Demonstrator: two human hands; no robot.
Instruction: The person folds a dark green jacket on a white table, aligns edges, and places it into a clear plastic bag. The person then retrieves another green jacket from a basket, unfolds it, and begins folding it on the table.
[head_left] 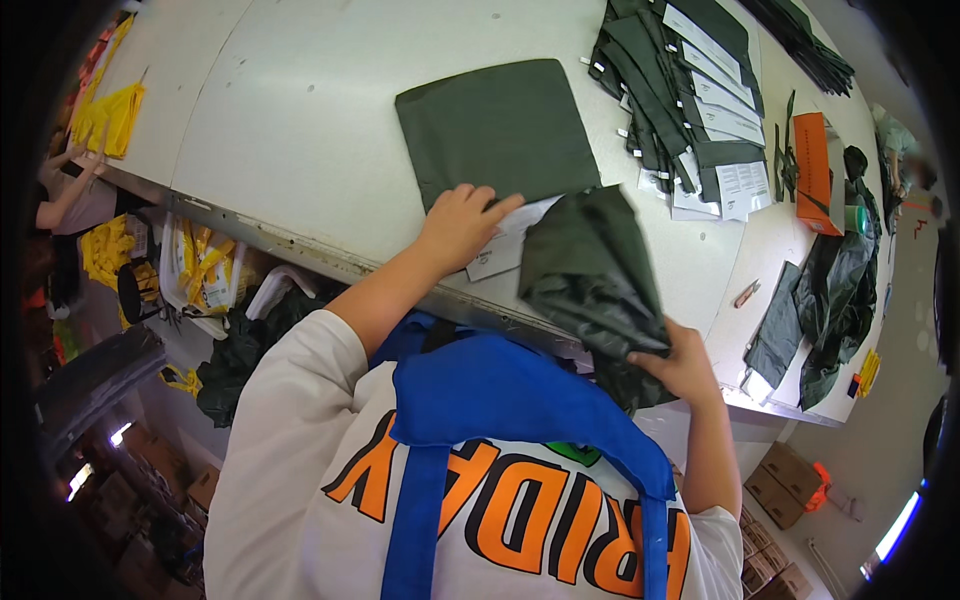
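My right hand [680, 365] grips the lower edge of a crumpled dark green coated-fabric piece [590, 260], which is raised at the table's front edge and hangs partly over it. My left hand [460, 225] is closed at the upper left edge of a white printed card [500, 245], its fingers bent and pressed to it. The fabric piece covers the card's right side. Just beyond my left hand, a flat, squarish dark green folded piece [495, 125] lies on the white table [300, 140].
Dark green pieces with white cards [690, 100] lie fanned out at the far right. Nearby are an orange box [818, 172], a small cutter [747, 293] and loose dark fabric [835, 310]. Below the table's left edge stands a white bin [205, 265] with yellow pieces. Another person's hands [85, 150] are at far left.
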